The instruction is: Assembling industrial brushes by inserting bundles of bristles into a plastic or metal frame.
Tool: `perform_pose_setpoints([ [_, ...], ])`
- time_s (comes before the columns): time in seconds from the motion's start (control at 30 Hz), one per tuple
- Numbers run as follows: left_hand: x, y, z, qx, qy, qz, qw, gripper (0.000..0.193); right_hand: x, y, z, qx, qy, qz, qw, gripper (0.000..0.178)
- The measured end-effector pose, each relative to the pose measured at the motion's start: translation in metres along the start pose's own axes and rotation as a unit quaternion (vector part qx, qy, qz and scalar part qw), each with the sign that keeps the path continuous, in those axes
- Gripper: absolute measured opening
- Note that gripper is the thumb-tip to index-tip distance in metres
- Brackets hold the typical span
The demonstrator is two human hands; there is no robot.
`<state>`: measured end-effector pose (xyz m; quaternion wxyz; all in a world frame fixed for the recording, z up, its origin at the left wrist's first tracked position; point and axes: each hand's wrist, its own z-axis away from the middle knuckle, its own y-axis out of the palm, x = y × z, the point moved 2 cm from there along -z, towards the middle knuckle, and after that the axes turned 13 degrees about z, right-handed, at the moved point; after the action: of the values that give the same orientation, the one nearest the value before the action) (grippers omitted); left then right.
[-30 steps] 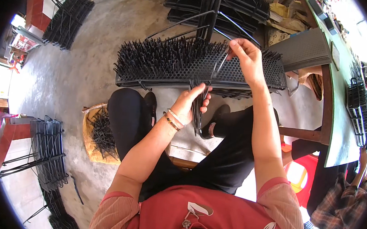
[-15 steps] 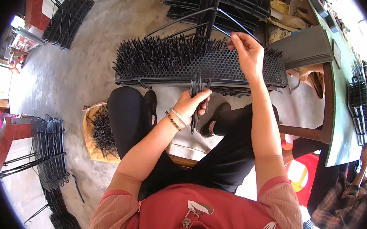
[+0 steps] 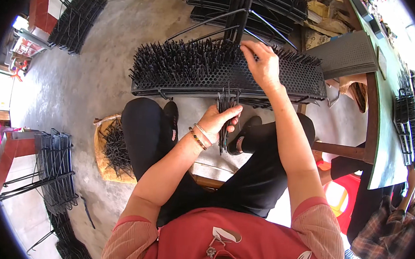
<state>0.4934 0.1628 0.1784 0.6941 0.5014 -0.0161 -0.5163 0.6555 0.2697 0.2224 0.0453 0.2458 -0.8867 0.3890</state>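
Down in the head view, my left hand [image 3: 217,120] grips a bundle of black pins [image 3: 224,123] tight above my knees, while my right hand [image 3: 262,66] pinches closed at the far edge of the perforated black rack [image 3: 288,80]; I cannot tell if a pin is between its fingertips. By my judgement, the rack's left half is bristling with pins, the right half mostly bare. More pins wait in the basket [image 3: 100,158].
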Motion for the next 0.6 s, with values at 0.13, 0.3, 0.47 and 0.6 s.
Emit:
perform_pose_setpoints([
  [0.13,-0.004,0.000,0.001,0.024,0.012,0.025,0.999,0.015,0.008,-0.002,-0.002,-0.035,-0.036,0.038,0.998,0.016],
  [0.3,-0.007,0.001,0.002,0.020,0.029,0.038,0.999,0.020,0.003,0.000,0.000,0.009,-0.008,0.129,0.992,0.012],
  [0.47,-0.010,0.000,0.003,0.027,0.054,0.058,0.996,0.025,0.018,-0.014,-0.006,0.017,0.049,0.036,0.998,0.012],
  [0.6,-0.014,-0.001,0.001,0.039,0.089,0.065,0.993,0.024,0.028,-0.036,0.010,0.258,0.141,-0.170,0.940,0.026],
])
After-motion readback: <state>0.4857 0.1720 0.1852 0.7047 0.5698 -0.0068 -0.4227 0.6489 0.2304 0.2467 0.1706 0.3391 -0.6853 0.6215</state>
